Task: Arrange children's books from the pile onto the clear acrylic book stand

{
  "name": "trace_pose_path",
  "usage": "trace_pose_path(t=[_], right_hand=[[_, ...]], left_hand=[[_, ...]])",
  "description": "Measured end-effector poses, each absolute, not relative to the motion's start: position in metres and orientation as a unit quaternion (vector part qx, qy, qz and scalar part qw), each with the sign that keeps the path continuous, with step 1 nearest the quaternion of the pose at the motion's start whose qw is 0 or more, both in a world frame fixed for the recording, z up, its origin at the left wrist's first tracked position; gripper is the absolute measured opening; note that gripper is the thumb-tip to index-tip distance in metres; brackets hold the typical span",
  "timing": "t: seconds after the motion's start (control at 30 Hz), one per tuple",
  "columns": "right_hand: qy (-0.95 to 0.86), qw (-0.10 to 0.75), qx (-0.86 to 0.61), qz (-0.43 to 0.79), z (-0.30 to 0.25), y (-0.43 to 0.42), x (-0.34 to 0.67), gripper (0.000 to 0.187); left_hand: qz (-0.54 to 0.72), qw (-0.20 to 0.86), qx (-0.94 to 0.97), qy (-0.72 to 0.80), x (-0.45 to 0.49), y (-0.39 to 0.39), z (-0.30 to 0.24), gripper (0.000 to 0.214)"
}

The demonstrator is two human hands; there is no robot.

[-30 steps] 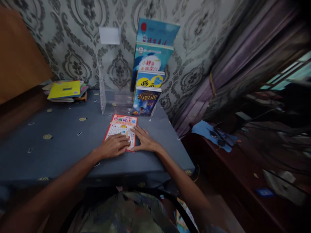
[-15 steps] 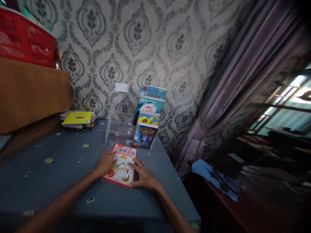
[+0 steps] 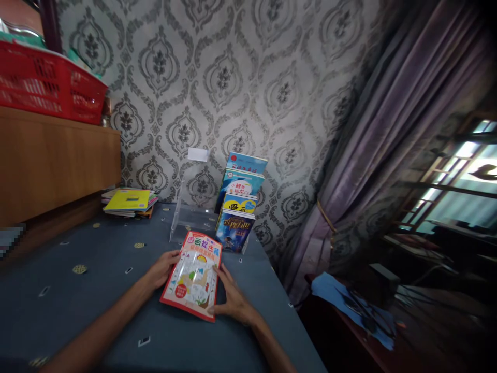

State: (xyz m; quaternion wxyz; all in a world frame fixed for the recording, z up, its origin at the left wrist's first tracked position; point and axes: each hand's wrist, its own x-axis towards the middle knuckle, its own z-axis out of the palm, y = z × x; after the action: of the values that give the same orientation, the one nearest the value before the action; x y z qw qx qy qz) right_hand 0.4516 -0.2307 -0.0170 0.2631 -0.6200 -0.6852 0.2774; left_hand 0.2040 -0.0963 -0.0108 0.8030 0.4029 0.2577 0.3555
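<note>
A red-bordered picture book (image 3: pixel 196 277) with a cartoon cover tilts up slightly above the cloth-covered table. My left hand (image 3: pixel 163 269) grips its left edge, and the fingertips are hidden behind the cover. On the right edge, my right hand (image 3: pixel 233 300) is closed, its thumb near the lower corner and a finger over the cover. Just behind the book stands a clear acrylic book rack (image 3: pixel 175 220). Several books stand in the rack's right part, stepped in height, with a dark blue book (image 3: pixel 234 231) at the front.
A pile of books with a yellow one (image 3: pixel 130 199) on top lies at the back left, beside a wooden cabinet (image 3: pixel 58 166). A red basket (image 3: pixel 50 83) sits on the cabinet. At right hangs a purple curtain (image 3: pixel 349 129), near a blue cloth (image 3: pixel 345 300) on a dark surface.
The picture book's near part has been raised off the table. My left hand has gone from lying on the cover to gripping the left edge. The view has tilted up slightly.
</note>
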Motion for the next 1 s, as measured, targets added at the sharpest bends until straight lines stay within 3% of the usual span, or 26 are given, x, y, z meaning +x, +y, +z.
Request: trace_pose_path(t=[0.23, 0.5, 0.77, 1.0], right_hand=[[-0.606, 0.493, -0.530, 0.330, -0.029, -0.211, 0.442, 0.071], [-0.601, 0.549, -0.494, 0.305, 0.015, -0.159, 0.422, 0.034], [-0.703, 0.524, -0.464, 0.125, 0.107, -0.100, 0.416, 0.021], [-0.746, 0.479, -0.455, -0.087, 0.222, -0.058, 0.420, 0.036]], left_hand=[[0.385, 0.813, 0.382, 0.214, 0.193, -0.097, 0.004, 0.031], [0.385, 0.763, 0.478, 0.203, 0.174, -0.059, 0.038, 0.024], [0.469, 0.572, 0.646, 0.185, 0.179, 0.001, 0.126, 0.029], [0.598, 0.514, 0.600, 0.138, 0.205, 0.046, 0.238, 0.019]])
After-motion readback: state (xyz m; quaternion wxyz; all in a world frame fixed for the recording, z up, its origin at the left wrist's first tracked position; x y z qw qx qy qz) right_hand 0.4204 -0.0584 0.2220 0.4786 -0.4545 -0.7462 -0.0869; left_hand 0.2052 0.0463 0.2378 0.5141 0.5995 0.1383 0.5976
